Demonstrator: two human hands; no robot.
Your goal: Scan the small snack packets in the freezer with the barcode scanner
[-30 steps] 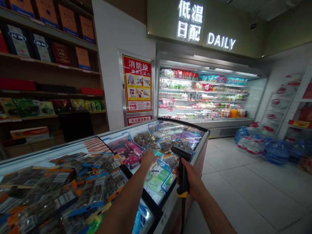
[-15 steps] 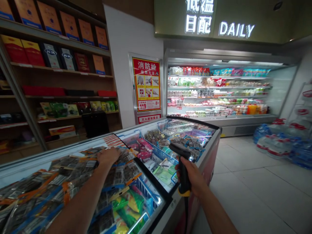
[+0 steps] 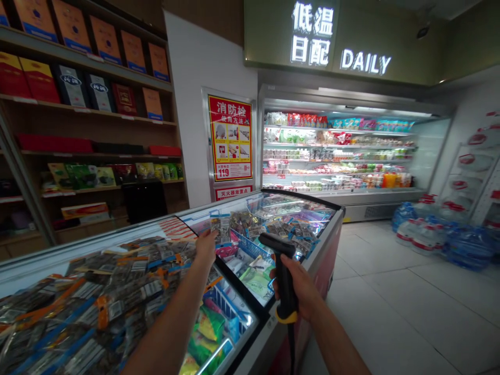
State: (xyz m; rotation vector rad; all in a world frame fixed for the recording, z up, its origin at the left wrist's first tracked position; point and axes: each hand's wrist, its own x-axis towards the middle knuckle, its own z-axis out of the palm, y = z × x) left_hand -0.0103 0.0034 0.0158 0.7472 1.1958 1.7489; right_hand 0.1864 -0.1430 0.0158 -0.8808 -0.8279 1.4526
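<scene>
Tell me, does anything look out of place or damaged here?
Yes: loose packets lie heaped at all angles on the glass lid of the chest freezer, while green bags sit beneath it. That looks untidy for a shop display. I see no clear spill or damage.

Shelving (image 3: 94, 123) observed at 10 o'clock; lit sign (image 3: 336, 44) mounted at 1; bright chiller (image 3: 351, 200) seen at 2; tiled floor (image 3: 390, 297) noted at 4.

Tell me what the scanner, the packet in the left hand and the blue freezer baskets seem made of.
Scanner: probably hard plastic, mostly matte black with yellow at the handle's base; its smooth, moulded shape suggests it.
Packet: likely thin plastic film, blue along the top; too small to be sure.
Blue baskets: probably moulded plastic, given the even colour and lattice walls.
</scene>
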